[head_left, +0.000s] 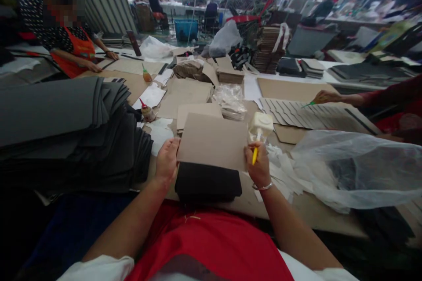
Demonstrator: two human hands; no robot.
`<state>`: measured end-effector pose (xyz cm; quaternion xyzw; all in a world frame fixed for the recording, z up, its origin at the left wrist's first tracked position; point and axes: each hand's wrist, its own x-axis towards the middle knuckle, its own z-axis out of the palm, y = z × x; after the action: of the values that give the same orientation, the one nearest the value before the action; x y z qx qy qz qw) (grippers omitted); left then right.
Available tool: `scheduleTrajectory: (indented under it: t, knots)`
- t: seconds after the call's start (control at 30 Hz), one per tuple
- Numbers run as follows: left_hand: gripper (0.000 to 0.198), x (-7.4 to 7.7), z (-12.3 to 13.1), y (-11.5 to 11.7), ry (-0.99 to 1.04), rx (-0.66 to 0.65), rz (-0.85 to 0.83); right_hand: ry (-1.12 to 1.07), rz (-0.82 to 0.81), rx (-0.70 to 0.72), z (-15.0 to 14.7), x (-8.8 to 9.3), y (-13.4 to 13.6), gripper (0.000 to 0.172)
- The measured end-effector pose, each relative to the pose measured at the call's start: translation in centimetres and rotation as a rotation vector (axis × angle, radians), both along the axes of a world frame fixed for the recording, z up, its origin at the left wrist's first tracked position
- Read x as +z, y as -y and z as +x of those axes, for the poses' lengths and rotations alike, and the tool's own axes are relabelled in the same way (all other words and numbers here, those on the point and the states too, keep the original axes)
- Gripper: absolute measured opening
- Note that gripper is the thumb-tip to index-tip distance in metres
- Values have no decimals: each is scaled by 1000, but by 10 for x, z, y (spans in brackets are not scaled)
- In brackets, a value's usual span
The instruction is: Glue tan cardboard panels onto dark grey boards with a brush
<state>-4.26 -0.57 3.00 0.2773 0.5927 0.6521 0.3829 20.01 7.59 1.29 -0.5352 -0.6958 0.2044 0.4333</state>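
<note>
A flat grey-brown cardboard sheet (213, 141) is held up between my two hands. My left hand (168, 160) pinches its left edge. My right hand (259, 162) grips the right edge and also has a yellow pen-like tool (255, 155) in its fingers. Below the sheet lies a stack of black panels (208, 183), its far part hidden by the sheet. Just beyond my right hand stands a cream plastic container (262, 123). Behind the sheet are more cardboard pieces (198, 109).
A tall pile of dark grey sheets (49, 109) fills the left. A clear plastic bag (362, 171) lies at the right. Small glue bottles (147, 112) stand beyond my left hand. Co-workers' hands work at a striped panel (316, 114) on the right and at the far left.
</note>
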Motion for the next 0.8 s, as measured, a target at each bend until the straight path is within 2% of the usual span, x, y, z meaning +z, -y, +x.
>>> scheduleTrajectory:
  t: [0.13, 0.2, 0.27, 0.5, 0.8]
  knots:
    - [36, -45, -21, 29, -140, -130, -296, 239, -172, 72, 19, -34, 19, 19]
    - [32, -62, -25, 35, -266, -147, -332, 327, -201, 100, 19, -47, 22, 20]
    - [30, -72, -28, 33, -327, -126, -323, 389, -190, 109, 15, -55, 20, 21]
    - [28, -86, -35, 12, -258, -67, -377, 560, -146, 74, 5, -67, 12, 19]
    - [29, -91, -37, 8, -307, -69, -424, 661, -165, 67, 4, -72, 6, 16]
